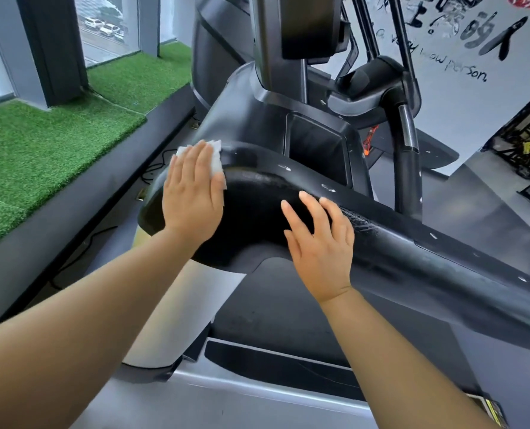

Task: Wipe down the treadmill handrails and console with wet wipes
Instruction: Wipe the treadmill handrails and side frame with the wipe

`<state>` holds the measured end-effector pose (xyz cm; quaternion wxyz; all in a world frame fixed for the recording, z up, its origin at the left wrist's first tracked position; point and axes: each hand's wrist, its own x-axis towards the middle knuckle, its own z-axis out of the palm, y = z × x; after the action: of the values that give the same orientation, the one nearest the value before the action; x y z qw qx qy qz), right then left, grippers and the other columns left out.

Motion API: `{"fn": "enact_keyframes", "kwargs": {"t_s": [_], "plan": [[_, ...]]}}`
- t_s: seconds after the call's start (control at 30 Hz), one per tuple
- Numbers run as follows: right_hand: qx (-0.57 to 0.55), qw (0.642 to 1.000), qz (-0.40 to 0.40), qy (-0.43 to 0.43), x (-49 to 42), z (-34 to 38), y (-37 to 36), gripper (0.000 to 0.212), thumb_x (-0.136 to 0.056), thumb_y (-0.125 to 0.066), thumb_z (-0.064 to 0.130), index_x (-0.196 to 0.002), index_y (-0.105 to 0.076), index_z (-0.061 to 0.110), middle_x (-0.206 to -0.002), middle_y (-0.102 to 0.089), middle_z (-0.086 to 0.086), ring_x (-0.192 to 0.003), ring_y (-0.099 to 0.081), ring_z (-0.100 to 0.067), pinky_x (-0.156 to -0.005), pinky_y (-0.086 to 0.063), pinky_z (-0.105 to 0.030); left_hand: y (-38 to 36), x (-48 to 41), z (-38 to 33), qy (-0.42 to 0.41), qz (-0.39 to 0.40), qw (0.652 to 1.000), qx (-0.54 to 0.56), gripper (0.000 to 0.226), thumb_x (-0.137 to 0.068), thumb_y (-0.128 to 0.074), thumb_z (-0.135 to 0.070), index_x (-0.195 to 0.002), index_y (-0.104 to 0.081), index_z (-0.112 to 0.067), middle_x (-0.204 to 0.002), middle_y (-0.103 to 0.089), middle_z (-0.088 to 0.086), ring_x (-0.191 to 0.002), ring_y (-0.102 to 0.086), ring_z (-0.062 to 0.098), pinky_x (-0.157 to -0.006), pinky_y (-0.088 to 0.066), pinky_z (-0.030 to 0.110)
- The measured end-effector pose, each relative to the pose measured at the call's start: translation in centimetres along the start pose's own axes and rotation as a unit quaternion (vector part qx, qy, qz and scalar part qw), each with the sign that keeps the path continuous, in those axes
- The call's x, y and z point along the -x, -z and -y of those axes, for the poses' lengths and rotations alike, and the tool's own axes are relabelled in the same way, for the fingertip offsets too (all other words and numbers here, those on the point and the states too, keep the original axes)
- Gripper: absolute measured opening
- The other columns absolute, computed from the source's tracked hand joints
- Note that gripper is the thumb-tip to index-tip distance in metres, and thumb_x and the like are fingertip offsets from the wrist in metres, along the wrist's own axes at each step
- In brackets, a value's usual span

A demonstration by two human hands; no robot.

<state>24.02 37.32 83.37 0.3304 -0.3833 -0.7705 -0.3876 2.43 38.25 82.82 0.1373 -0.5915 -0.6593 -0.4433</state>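
Pressing wet wipe flat against curved left end of black handrail, below console, with left grip, fingers lying straight over it. Resting right grip on handrail further right, fingers spread and relaxed, holding nothing.

We see only a white edge of the wet wipe on the handrail; the left hand covers the rest. The handrail runs out past the right edge. Above it, the console is cut off at the top. Small pale marks along the handrail may be glints; they are too small to tell.
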Motion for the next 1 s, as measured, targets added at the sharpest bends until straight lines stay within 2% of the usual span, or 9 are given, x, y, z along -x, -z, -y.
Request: {"fn": "enact_keyframes", "kwargs": {"t_s": [0.13, 0.33, 0.4, 0.57, 0.63, 0.73, 0.8, 0.9, 1.0], "plan": [[-0.003, 1.0, -0.003, -0.014, 0.4, 0.1, -0.2, 0.042, -0.087, -0.062, 0.021, -0.127, -0.052, 0.029, -0.133, -0.044, 0.001, -0.118, -0.043, -0.025, -0.096, -0.036, -0.039, 0.0, -0.2, -1.8, 0.015, -0.001, 1.0, -0.024, 0.054, -0.097, -0.024, -0.029, -0.137, -0.046, 0.001, -0.14, -0.048, 0.019, -0.131, -0.042, 0.036, -0.114, -0.016, 0.041], [-0.02, 1.0, 0.003, -0.02, 0.3, 0.0, 0.1, 0.039, -0.088, -0.063, 0.021, -0.126, -0.057, 0.026, -0.135, -0.044, 0.002, -0.12, -0.043, -0.024, -0.098, -0.035, -0.038, -0.3, -0.2, -5.6, -0.209, 0.051, 0.975, -0.063, 0.053, -0.097, -0.028, -0.029, -0.136, -0.047, 0.001, -0.14, -0.049, 0.017, -0.13, -0.044, 0.034, -0.111, -0.024, 0.044], [-0.015, 1.0, 0.009, -0.024, 0.8, -0.7, 0.4, 0.039, -0.087, -0.064, 0.022, -0.125, -0.059, 0.027, -0.134, -0.044, 0.001, -0.12, -0.043, -0.024, -0.098, -0.035, -0.037, -0.1, -0.6, -4.2, -0.196, 0.046, 0.978, -0.054, 0.053, -0.099, -0.023, -0.029, -0.137, -0.047, -0.001, -0.139, -0.049, 0.015, -0.13, -0.043, 0.033, -0.112, -0.026, 0.044], [0.009, 0.998, 0.008, -0.067, 2.9, -2.7, 1.1, 0.039, -0.089, -0.064, 0.025, -0.126, -0.055, 0.031, -0.132, -0.043, -0.001, -0.117, -0.045, -0.025, -0.095, -0.037, -0.038, 0.2, -0.8, -2.7, -0.032, 0.02, 0.999, -0.039, 0.053, -0.098, -0.023, -0.03, -0.136, -0.047, -0.002, -0.138, -0.05, 0.017, -0.13, -0.043, 0.037, -0.113, -0.021, 0.043], [0.003, 0.998, 0.007, -0.068, 3.3, -3.0, 1.2, 0.041, -0.088, -0.064, 0.023, -0.127, -0.052, 0.03, -0.133, -0.043, -0.001, -0.117, -0.045, -0.026, -0.095, -0.037, -0.039, -0.1, -0.7, -4.9, -0.055, 0.028, 0.996, -0.058, 0.054, -0.096, -0.024, -0.029, -0.136, -0.046, -0.001, -0.139, -0.048, 0.018, -0.131, -0.042, 0.037, -0.113, -0.016, 0.041], [-0.011, 0.997, 0.005, -0.076, 3.2, -2.9, 1.4, 0.045, -0.086, -0.065, 0.02, -0.128, -0.051, 0.028, -0.134, -0.042, -0.001, -0.117, -0.045, -0.026, -0.096, -0.037, -0.039, -0.7, 0.0, -8.4, -0.182, 0.05, 0.978, -0.094, 0.054, -0.098, -0.022, -0.028, -0.132, -0.051, 0.001, -0.134, -0.054, 0.017, -0.125, -0.049, 0.036, -0.11, -0.022, 0.043], [-0.023, 0.997, 0.008, -0.08, 3.2, -3.0, 1.7, 0.045, -0.086, -0.063, 0.019, -0.129, -0.05, 0.027, -0.134, -0.043, 0.0, -0.118, -0.044, -0.026, -0.098, -0.037, -0.039, -0.6, 0.1, -8.9, -0.22, 0.08, 0.968, -0.088, 0.059, -0.101, -0.013, -0.03, -0.132, -0.052, 0.001, -0.135, -0.054, 0.016, -0.126, -0.049, 0.034, -0.11, -0.025, 0.044], [-0.068, 0.994, 0.029, -0.077, 3.3, -3.7, 2.5, 0.043, -0.085, -0.058, 0.018, -0.128, -0.054, 0.021, -0.134, -0.044, -0.002, -0.121, -0.044, -0.027, -0.102, -0.034, -0.038, -0.4, -0.3, -6.6, -0.22, 0.055, 0.971, -0.078, 0.054, -0.099, -0.023, -0.029, -0.132, -0.051, 0.002, -0.136, -0.053, 0.017, -0.127, -0.046, 0.034, -0.111, -0.025, 0.043], [-0.097, 0.991, 0.047, -0.081, 3.5, -4.7, 3.6, 0.041, -0.084, -0.058, 0.016, -0.125, -0.06, 0.018, -0.132, -0.049, -0.004, -0.121, -0.045, -0.027, -0.103, -0.032, -0.035, -0.2, -0.7, -5.6, -0.15, 0.032, 0.985, -0.076, 0.051, -0.097, -0.027, -0.028, -0.132, -0.05, 0.002, -0.134, -0.052, 0.019, -0.127, -0.046, 0.037, -0.113, -0.024, 0.045]]}}
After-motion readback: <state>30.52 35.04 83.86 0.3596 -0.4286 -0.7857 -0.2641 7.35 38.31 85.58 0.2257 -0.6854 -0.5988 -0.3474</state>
